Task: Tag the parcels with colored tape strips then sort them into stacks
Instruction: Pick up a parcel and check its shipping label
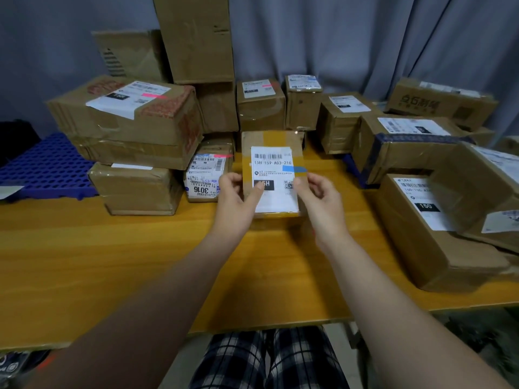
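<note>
Two hands hold one small parcel [273,175] in the middle of the frame. Our left hand [233,197] curls round its left edge, thumb on the white label. Our right hand [317,195] grips its right edge, thumb just below the blue tape strip [293,169]. The parcel's long side runs up the frame, away from us. Piles wait at the left and right, so we think it goes to one next.

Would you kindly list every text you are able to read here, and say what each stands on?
"15H 159-A03-210": held parcel, top line of its label.
"15H": same label, black patch.
"3016": small parcel left of it, on its label.
"150": large right-hand box, black patch on its label.
All other print is too small or blurred to read.
</note>
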Tool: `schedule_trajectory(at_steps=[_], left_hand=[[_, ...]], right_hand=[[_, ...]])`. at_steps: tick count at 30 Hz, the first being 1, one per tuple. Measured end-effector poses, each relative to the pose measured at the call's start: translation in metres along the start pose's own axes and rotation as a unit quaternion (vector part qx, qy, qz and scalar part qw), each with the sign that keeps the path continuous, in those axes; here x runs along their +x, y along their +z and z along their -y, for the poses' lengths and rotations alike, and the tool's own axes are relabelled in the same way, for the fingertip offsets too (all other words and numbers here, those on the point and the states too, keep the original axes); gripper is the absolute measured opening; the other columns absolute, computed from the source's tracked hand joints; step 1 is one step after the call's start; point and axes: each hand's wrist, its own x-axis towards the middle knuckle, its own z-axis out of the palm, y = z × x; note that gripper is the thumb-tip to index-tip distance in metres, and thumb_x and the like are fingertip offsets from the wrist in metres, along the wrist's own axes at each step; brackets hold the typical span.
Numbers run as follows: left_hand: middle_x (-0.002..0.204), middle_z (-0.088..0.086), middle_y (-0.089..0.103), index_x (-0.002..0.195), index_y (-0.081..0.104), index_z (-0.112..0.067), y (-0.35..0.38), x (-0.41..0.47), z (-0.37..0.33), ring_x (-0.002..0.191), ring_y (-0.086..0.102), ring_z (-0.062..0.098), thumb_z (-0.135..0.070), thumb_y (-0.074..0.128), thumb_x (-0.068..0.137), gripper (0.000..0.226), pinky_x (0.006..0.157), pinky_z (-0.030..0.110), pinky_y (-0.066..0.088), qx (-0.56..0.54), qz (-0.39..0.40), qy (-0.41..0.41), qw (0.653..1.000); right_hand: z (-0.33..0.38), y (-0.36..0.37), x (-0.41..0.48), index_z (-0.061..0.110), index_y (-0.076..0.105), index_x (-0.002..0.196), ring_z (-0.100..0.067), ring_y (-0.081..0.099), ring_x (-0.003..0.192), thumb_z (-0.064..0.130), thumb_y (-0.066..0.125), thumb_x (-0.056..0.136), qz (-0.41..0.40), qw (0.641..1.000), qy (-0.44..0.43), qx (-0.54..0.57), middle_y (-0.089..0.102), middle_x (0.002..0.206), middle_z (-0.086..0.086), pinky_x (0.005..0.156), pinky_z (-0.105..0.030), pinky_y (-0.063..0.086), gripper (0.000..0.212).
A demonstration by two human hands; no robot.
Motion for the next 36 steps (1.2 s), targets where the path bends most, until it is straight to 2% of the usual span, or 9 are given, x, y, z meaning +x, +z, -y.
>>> schedule_trajectory(at_steps=[4,6,11,15,18,22,26,30,36], left_hand=[[0.135,-0.008,0.036,0.142,0.026,-0.041,-0.005,0.004,-0.015,0.130,0.036,0.013,-0.059,0.063,0.074,0.079,0.108,0.037,0.034,0.069,0.052,0.012,0.996],[0.130,-0.011,0.026,0.144,0.014,-0.050,-0.006,0.010,-0.037,0.125,0.031,0.008,-0.058,0.066,0.075,0.087,0.104,0.029,0.026,0.088,0.076,0.046,0.992],[0.138,-0.009,0.037,0.150,0.012,-0.030,-0.005,0.063,-0.097,0.126,0.038,0.005,-0.049,0.067,0.081,0.090,0.108,0.028,0.033,0.115,0.044,0.152,0.981],[0.142,0.000,0.042,0.150,0.014,-0.021,-0.005,0.105,-0.119,0.127,0.045,0.014,-0.043,0.063,0.087,0.082,0.106,0.040,0.041,0.077,-0.007,0.152,0.985],[0.143,0.004,0.040,0.144,0.028,-0.018,-0.013,0.122,-0.121,0.124,0.047,0.013,-0.035,0.057,0.093,0.062,0.103,0.031,0.042,0.093,-0.069,0.174,0.978],[0.135,0.002,0.045,0.137,0.037,-0.019,-0.029,0.132,-0.114,0.113,0.051,0.010,-0.029,0.055,0.094,0.048,0.090,0.020,0.040,0.123,-0.103,0.178,0.971],[0.130,0.002,0.048,0.133,0.042,-0.018,-0.034,0.135,-0.108,0.110,0.051,0.009,-0.028,0.056,0.094,0.043,0.089,0.019,0.040,0.143,-0.109,0.182,0.967],[0.130,0.000,0.048,0.132,0.043,-0.017,-0.034,0.132,-0.109,0.110,0.051,0.009,-0.028,0.055,0.094,0.041,0.092,0.022,0.042,0.150,-0.095,0.186,0.966],[0.126,0.001,0.051,0.129,0.046,-0.017,-0.027,0.115,-0.116,0.109,0.052,0.010,-0.028,0.055,0.094,0.038,0.096,0.027,0.045,0.159,-0.077,0.190,0.966]], right_hand=[[0.004,-0.010,0.004,0.049,0.028,0.143,-0.008,0.048,0.126,0.028,0.077,0.078,0.132,0.991,-0.008,0.018,0.055,0.132,0.019,0.104,-0.036,0.042,0.084],[0.022,-0.008,0.010,0.051,0.018,0.146,-0.005,0.042,0.131,0.024,0.076,0.080,0.146,0.987,-0.056,0.026,0.047,0.141,0.018,0.108,-0.033,0.037,0.092],[0.078,0.017,0.060,0.032,0.027,0.148,-0.005,0.046,0.128,0.021,0.075,0.081,0.051,0.984,-0.170,0.035,0.051,0.140,0.008,0.107,-0.030,0.040,0.083],[0.116,0.042,0.120,0.032,0.033,0.146,-0.009,0.051,0.118,0.025,0.071,0.083,-0.010,0.987,-0.128,0.094,0.054,0.133,0.008,0.087,-0.024,0.049,0.074],[0.134,0.065,0.158,0.031,0.034,0.144,-0.008,0.051,0.110,0.028,0.069,0.083,-0.047,0.989,-0.117,0.079,0.052,0.129,0.008,0.083,-0.021,0.046,0.070],[0.135,0.099,0.199,0.018,0.033,0.134,-0.019,0.052,0.114,0.036,0.065,0.088,-0.036,0.991,-0.121,-0.049,0.051,0.129,-0.002,0.085,-0.025,0.040,0.058],[0.120,0.101,0.219,0.016,0.036,0.134,-0.031,0.047,0.126,0.040,0.061,0.090,-0.031,0.943,-0.102,-0.316,0.053,0.133,-0.007,0.106,-0.051,0.035,0.056],[0.122,0.093,0.210,0.017,0.025,0.148,-0.034,0.035,0.135,0.040,0.060,0.091,-0.041,0.929,-0.121,-0.346,0.041,0.145,-0.010,0.108,-0.045,0.034,0.071],[0.142,0.072,0.168,0.017,0.031,0.145,-0.029,0.040,0.130,0.024,0.059,0.092,-0.006,0.916,-0.187,-0.356,0.043,0.142,-0.010,0.100,-0.036,0.038,0.060]])
